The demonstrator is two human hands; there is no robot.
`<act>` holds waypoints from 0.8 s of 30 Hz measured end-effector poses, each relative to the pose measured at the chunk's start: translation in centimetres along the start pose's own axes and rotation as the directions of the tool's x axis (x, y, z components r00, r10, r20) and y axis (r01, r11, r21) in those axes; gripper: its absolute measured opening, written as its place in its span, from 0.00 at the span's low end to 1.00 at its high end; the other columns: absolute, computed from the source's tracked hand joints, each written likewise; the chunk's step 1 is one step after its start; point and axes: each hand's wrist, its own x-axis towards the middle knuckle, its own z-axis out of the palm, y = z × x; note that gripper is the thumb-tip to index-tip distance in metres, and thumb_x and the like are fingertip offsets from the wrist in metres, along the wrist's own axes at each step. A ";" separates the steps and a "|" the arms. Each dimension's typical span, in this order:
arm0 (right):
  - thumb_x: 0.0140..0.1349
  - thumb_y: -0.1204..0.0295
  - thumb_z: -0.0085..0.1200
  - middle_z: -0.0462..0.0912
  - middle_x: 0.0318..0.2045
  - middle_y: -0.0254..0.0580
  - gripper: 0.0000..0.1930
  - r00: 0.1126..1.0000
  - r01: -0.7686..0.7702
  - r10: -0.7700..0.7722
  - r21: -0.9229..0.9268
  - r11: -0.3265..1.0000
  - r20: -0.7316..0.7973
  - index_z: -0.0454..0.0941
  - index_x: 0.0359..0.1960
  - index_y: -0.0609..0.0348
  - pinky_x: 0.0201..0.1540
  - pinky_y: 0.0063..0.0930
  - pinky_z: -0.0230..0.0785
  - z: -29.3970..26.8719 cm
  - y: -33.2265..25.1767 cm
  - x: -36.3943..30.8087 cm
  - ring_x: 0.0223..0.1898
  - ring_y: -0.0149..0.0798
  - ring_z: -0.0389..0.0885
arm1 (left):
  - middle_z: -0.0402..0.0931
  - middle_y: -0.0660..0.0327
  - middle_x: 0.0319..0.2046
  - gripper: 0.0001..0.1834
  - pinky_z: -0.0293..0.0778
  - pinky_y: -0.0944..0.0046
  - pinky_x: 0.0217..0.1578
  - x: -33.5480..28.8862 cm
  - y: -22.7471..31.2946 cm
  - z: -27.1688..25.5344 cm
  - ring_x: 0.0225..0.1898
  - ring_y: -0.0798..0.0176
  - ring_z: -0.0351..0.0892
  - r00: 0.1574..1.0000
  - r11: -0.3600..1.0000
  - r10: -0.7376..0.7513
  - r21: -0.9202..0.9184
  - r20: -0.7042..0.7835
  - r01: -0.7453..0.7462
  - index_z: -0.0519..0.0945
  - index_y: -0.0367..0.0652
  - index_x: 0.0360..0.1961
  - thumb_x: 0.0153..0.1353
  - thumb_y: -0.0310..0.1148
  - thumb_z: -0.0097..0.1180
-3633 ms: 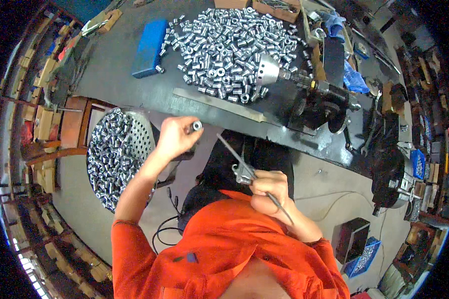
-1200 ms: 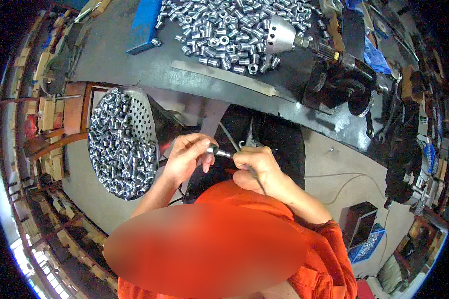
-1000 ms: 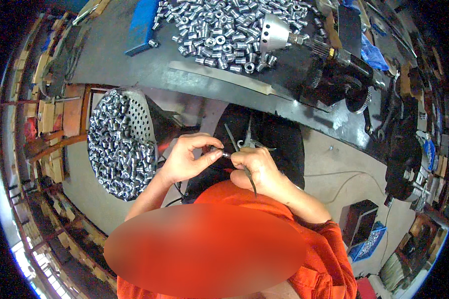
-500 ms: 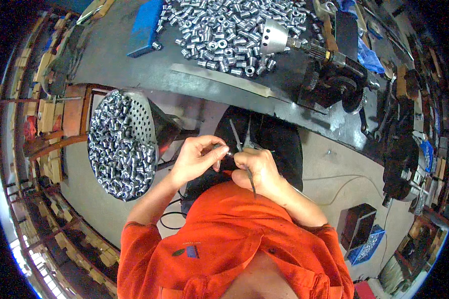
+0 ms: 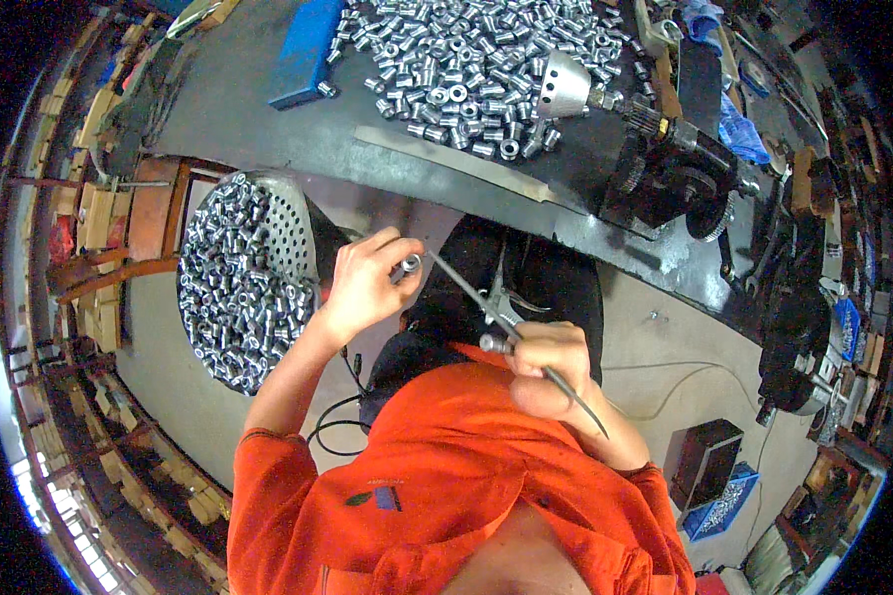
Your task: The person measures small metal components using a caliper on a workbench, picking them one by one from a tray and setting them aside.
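My left hand (image 5: 365,278) is raised with a small, shiny, hollow metal bushing (image 5: 410,265) gripped between thumb and fingers. Lower and to the right, my right hand (image 5: 554,365) is closed round a long, thin grey file (image 5: 464,288). Its narrow tip points up-left and stops just short of the left hand, apart from the bushing. A second metal bushing (image 5: 496,343) juts from the fingers of the right hand, beside the file. Behind the file, silvery pliers (image 5: 506,300) lie over my dark-clad lap.
A perforated metal basket (image 5: 286,233) heaped with bushings (image 5: 233,307) stands left. On the dark bench (image 5: 298,139) lie a large bushing pile (image 5: 456,59), a blue box (image 5: 308,50), a flat metal strip (image 5: 451,164) and a geared machine with a cone (image 5: 566,84). A blue crate (image 5: 721,506) sits lower right.
My hands have moved apart: the left up and leftward, the right down and rightward. The file now slants up-left, and bushings show in both hands. The view has shifted slightly.
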 end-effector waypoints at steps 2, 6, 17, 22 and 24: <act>0.43 0.68 0.53 0.57 0.14 0.38 0.17 1.000 -0.008 0.008 0.005 1.000 0.024 0.55 0.13 0.56 0.17 0.35 0.47 0.1 -1.1 0.1 0.14 0.42 0.60 | 0.70 0.58 0.23 0.12 0.71 0.57 0.26 0.1 -0.2 0.0 0.26 0.52 0.75 1.000 1.000 0.023 0.020 -0.003 -0.023 0.79 0.43 0.30 0.39 0.27 0.60; 0.44 0.69 0.52 0.57 0.14 0.40 0.15 0.997 0.008 -0.008 -0.010 1.000 0.080 0.56 0.14 0.56 0.17 0.35 0.47 0.5 -1.1 0.5 0.14 0.42 0.60 | 0.68 0.58 0.24 0.15 0.71 0.55 0.26 0.2 -0.4 0.1 0.27 0.51 0.75 0.998 0.997 0.065 0.042 -0.009 -0.064 0.78 0.43 0.30 0.36 0.26 0.60; 0.38 0.74 0.56 0.61 0.14 0.42 0.13 0.999 -0.015 0.027 -0.257 0.966 0.043 0.61 0.14 0.59 0.17 0.39 0.56 2.1 1.0 1.7 0.14 0.46 0.65 | 0.68 0.60 0.24 0.13 0.71 0.56 0.25 1.1 1.5 0.8 0.26 0.54 0.75 0.968 0.967 0.252 0.049 -0.002 -0.251 0.77 0.45 0.30 0.37 0.28 0.60; 0.36 0.73 0.56 0.60 0.15 0.40 0.13 0.986 0.121 -0.155 -0.368 0.922 -0.063 0.61 0.12 0.56 0.15 0.35 0.54 1.0 -0.7 1.1 0.13 0.41 0.65 | 0.73 0.57 0.24 0.12 0.72 0.54 0.27 6.2 -0.5 -0.3 0.28 0.52 0.77 0.986 0.974 0.166 0.162 -0.036 -0.158 0.79 0.45 0.30 0.40 0.31 0.59; 0.36 0.73 0.56 0.59 0.14 0.39 0.13 0.983 0.130 -0.167 -0.354 0.926 -0.075 0.60 0.12 0.55 0.15 0.35 0.53 0.5 -0.1 0.6 0.13 0.41 0.64 | 0.75 0.57 0.24 0.12 0.73 0.53 0.29 10.3 -1.0 -0.4 0.29 0.50 0.78 0.958 0.954 0.249 0.207 -0.145 -0.217 0.79 0.44 0.31 0.41 0.32 0.59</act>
